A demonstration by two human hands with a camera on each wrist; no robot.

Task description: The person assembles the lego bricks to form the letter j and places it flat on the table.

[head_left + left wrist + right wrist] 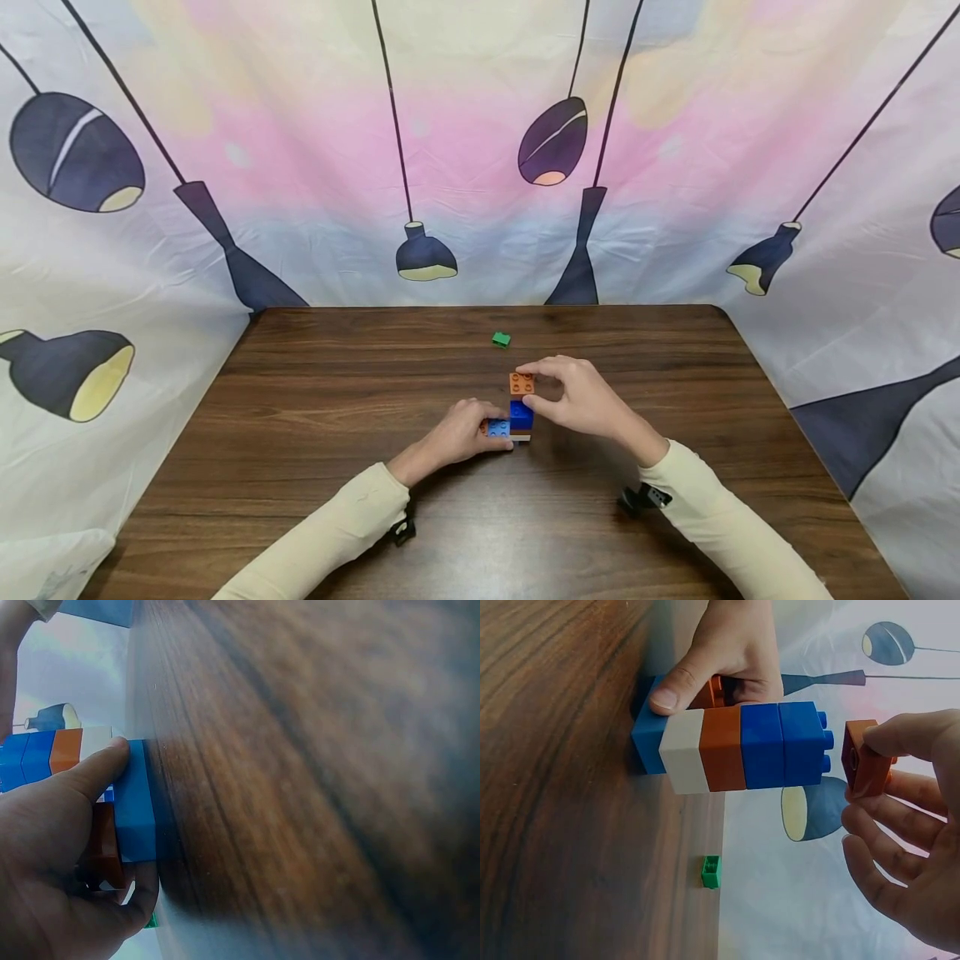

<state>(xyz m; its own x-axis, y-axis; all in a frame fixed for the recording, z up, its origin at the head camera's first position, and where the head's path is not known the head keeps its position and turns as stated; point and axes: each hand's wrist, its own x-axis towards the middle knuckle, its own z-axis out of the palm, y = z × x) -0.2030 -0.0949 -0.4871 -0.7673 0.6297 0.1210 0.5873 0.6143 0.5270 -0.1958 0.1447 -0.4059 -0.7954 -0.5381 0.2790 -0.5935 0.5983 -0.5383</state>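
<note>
A small tower of toy bricks stands on the table. It has a long light-blue base brick (137, 814), then a white brick (684, 754), an orange-brown brick (722, 748) and two dark blue bricks (780, 746). My left hand (457, 433) grips the base low down, its thumb along the near side. Another orange brick (106, 847) sits on the base's left end, partly hidden by that hand. Above the tower's top studs, my right hand (588, 400) pinches a separate orange brick (866, 761) between thumb and fingers, with a gap beneath it.
Behind the tower, a small green brick (501, 339) lies near the far edge of the dark wooden table (337, 375). A cloth backdrop (480, 150) printed with hanging lamps rises behind the table and along both sides.
</note>
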